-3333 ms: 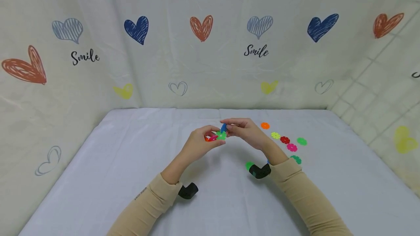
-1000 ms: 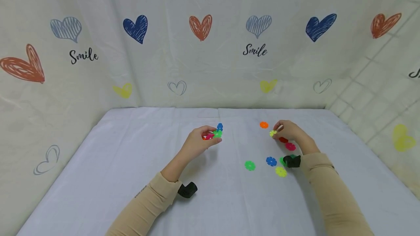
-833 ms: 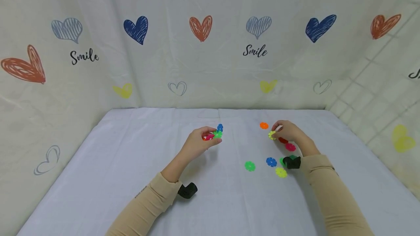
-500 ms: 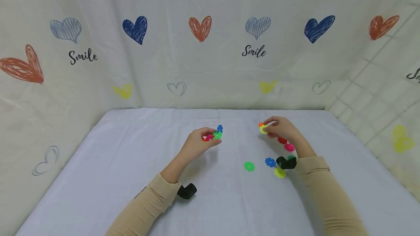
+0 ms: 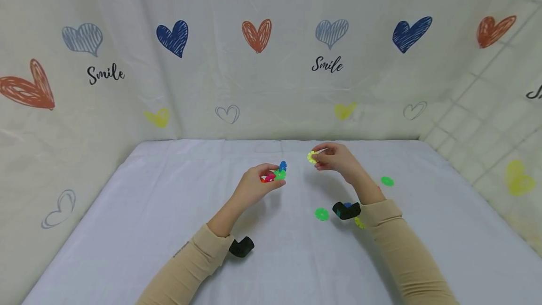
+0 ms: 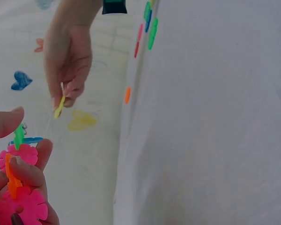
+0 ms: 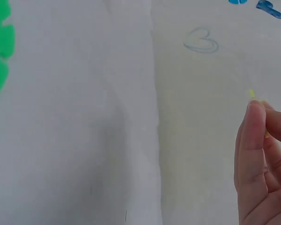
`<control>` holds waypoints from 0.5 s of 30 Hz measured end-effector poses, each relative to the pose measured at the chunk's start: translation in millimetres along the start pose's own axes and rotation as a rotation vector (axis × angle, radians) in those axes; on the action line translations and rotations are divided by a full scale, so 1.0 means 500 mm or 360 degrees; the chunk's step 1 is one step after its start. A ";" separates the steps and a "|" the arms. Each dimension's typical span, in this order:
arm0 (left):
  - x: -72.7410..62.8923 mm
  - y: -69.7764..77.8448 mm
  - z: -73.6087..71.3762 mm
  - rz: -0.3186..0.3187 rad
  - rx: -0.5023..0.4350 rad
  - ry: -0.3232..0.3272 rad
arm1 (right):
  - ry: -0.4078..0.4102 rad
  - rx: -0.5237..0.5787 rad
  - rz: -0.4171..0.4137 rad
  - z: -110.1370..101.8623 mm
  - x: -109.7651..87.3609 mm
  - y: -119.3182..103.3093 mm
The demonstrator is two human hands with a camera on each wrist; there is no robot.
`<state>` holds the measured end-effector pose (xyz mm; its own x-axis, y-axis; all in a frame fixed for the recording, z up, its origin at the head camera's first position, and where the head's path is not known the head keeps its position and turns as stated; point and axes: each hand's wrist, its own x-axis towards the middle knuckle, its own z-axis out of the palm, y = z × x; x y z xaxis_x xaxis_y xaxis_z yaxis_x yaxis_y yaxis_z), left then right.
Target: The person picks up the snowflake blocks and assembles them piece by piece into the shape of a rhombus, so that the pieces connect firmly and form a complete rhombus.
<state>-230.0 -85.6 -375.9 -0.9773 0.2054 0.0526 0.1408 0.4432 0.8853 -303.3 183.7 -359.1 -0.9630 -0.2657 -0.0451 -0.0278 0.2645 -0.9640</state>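
Observation:
My left hand (image 5: 254, 185) grips a chain of joined flower-shaped plastic discs above the table. In the left wrist view a pink disc (image 6: 28, 206), an orange disc (image 6: 12, 176) and a second pink disc show along the fingers. At the chain's far end are a green disc (image 5: 280, 174) and a blue disc (image 5: 283, 166), which stands up past the fingertips. My right hand (image 5: 340, 160) pinches a loose yellow disc (image 5: 312, 156) between thumb and fingers, raised to the right of the chain and apart from it. In the right wrist view fingers cover most of this disc.
Loose discs lie on the white-clothed table (image 5: 127, 229): a green one (image 5: 322, 214), another green one (image 5: 387, 181), a yellow one (image 5: 359, 222) and an orange one (image 6: 127, 95). My right forearm and its black wrist camera (image 5: 346, 211) hide several others. A printed curtain (image 5: 279, 88) hangs behind.
Earlier both hands met at the blue disc on the chain. The right hand then took the yellow disc from the table's right and carried it up and leftward. The left hand has hardly moved.

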 end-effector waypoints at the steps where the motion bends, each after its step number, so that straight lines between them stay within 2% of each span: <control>1: 0.000 0.001 0.000 -0.0006 -0.0003 0.0002 | 0.0000 0.0020 -0.0003 0.009 0.001 -0.002; 9: 0.000 0.002 -0.002 0.0014 -0.0008 0.0016 | 0.0053 0.0166 -0.0022 0.072 0.008 -0.019; 15: -0.003 0.002 -0.002 0.0047 -0.0014 0.0005 | 0.0104 0.0253 -0.0034 0.102 0.017 -0.021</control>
<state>-228.8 -86.5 -374.5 -0.9732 0.2153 0.0804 0.1682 0.4293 0.8873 -297.5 131.4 -362.9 -0.9782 -0.2072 -0.0120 -0.0107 0.1081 -0.9941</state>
